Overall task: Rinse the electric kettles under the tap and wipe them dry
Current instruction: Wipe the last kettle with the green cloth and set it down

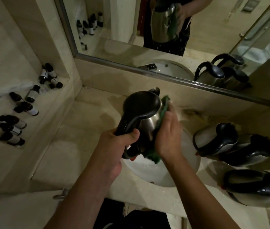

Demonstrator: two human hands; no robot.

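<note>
The black handle of a steel kettle (145, 111) is gripped in the curled fingers of the left hand (114, 142), while a green cloth (160, 123) is pressed flat against the kettle's side by the right hand (167, 133), fingers fairly straight. The kettle is held above the white sink (189, 156). The kettle's base and much of the cloth are hidden behind the hands; three more kettles (230, 144) are lined up on the counter to the right, the nearest cut off by the frame edge.

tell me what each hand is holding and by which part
The left hand grips the steel kettle by its black handle. The right hand presses a green cloth against the kettle's side.
</note>
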